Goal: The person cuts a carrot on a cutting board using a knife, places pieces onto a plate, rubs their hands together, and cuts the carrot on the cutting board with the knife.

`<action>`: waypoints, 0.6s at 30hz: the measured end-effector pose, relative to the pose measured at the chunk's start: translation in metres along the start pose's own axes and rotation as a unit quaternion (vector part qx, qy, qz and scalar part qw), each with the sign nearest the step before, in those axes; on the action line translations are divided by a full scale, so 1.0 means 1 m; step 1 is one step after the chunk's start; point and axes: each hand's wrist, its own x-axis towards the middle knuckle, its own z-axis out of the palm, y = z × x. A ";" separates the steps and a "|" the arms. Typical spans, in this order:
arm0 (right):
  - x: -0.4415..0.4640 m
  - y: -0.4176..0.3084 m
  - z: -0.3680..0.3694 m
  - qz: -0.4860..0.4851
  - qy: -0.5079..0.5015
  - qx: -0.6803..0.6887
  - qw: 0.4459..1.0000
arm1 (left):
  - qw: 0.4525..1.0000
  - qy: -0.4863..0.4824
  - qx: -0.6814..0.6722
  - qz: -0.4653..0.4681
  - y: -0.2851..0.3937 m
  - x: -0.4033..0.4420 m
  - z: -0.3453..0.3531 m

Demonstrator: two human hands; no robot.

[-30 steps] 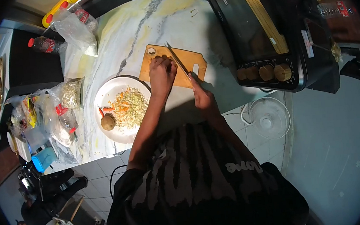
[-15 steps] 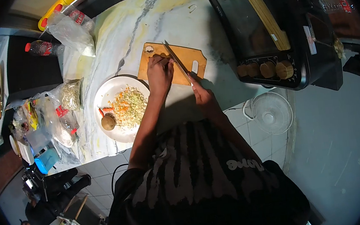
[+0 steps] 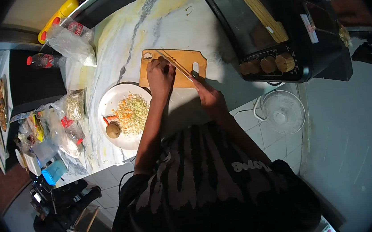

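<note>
My right hand (image 3: 210,96) is closed around the handle of a kitchen knife (image 3: 175,64), its blade slanting up and left across a wooden cutting board (image 3: 196,57). At the blade's left side, my left hand (image 3: 161,78) presses down on the board with curled fingers. Something small and brownish shows at those fingertips, mostly hidden, so its kind is unclear. Left of my left forearm sits a white plate (image 3: 105,105) holding finely chopped pale and orange vegetables (image 3: 133,114), red chillies (image 3: 111,118) and a round brown potato-like vegetable (image 3: 113,130).
A black oven (image 3: 253,29) stands at the right of the marble counter (image 3: 165,21). Plastic bags (image 3: 68,44) and bottles (image 3: 46,60) crowd the left side. A fan (image 3: 282,112) is on the floor at right. Another person (image 3: 55,222) is at lower left.
The view has shifted slightly, moving the board and oven left in the picture. The knife blade is turned a little flatter; both hands keep their places on the board and handle.
</note>
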 end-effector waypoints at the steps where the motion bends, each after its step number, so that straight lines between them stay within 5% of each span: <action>1: 0.000 0.002 0.001 -0.002 0.001 0.000 1.000 | 1.000 -0.001 0.020 0.013 0.000 0.000 0.000; 4: 0.003 0.006 -0.003 -0.065 0.067 -0.009 0.996 | 0.999 0.026 -0.003 0.019 0.001 -0.001 0.001; 9: 0.002 0.001 -0.027 0.032 -0.001 -0.048 0.998 | 0.999 0.037 -0.030 0.019 0.001 -0.001 0.002; 18: -0.008 0.016 -0.027 0.023 0.025 -0.121 0.992 | 0.999 0.034 -0.014 0.014 0.003 -0.002 0.000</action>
